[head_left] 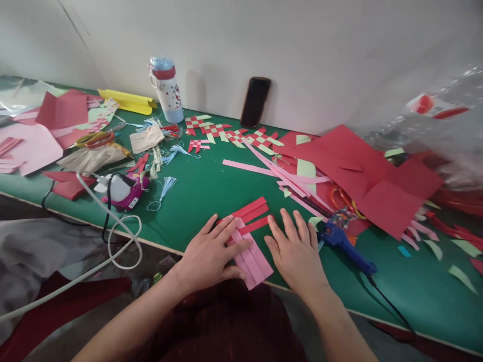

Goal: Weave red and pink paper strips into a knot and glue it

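Observation:
Pink paper strips (252, 261) lie side by side at the table's front edge, crossed by red paper strips (253, 210) at their far end. My left hand (217, 251) rests flat over the left part of these strips, fingers stretched out and hiding some of the crossing. To the right, my right hand (296, 246) lies with its fingers apart. Its index fingertip is at the end of the nearer red strip; whether it presses on it I cannot tell. Beyond my hands, several woven red-and-green paper pieces (215, 130) lie in a row.
A blue glue gun (349, 249) with a black cord lies right of my right hand. Loose pink strips (287, 176) and red sheets (339, 156) spread behind it. A bottle (169, 93) and a phone (255, 102) stand by the wall. A white cable (124, 231) hangs at left.

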`<move>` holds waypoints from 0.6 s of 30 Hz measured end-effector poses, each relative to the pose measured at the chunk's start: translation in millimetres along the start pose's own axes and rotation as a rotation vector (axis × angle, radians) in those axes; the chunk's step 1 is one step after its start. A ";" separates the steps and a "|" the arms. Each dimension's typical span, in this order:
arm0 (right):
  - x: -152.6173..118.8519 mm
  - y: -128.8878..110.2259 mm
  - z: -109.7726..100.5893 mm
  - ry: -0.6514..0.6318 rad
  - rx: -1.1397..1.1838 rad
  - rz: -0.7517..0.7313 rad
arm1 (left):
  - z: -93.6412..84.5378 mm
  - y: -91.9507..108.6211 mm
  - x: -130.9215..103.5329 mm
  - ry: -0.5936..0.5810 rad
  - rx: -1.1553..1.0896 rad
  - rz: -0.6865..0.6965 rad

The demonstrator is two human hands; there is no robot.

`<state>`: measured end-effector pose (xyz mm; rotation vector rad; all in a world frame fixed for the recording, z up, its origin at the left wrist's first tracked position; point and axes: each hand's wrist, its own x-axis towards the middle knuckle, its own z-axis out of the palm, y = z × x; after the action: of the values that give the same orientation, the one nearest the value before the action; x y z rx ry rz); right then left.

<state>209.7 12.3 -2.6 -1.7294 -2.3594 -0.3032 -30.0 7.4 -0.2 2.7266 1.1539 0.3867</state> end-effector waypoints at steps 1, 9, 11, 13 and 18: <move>0.0 0.0 -1.5 0.013 0.019 -0.004 | -1.5 -0.2 -0.1 0.001 -0.009 0.002; -6.7 -5.0 -20.8 0.094 0.316 -0.102 | -30.1 -12.7 -3.9 -0.053 -0.144 0.100; -7.7 -9.4 -20.3 0.079 0.355 -0.117 | -33.3 -14.0 -4.3 -0.029 -0.151 0.081; -6.7 -13.1 -17.4 0.069 0.370 -0.128 | -32.1 -12.4 -3.7 0.001 -0.133 0.047; 9.3 -8.7 -9.0 0.099 0.363 -0.093 | -22.1 -3.0 3.9 0.062 -0.081 0.030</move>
<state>198.9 15.7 8.3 -1.4084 -2.2567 0.0267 -36.0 13.2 20.8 2.6824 1.0888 0.5139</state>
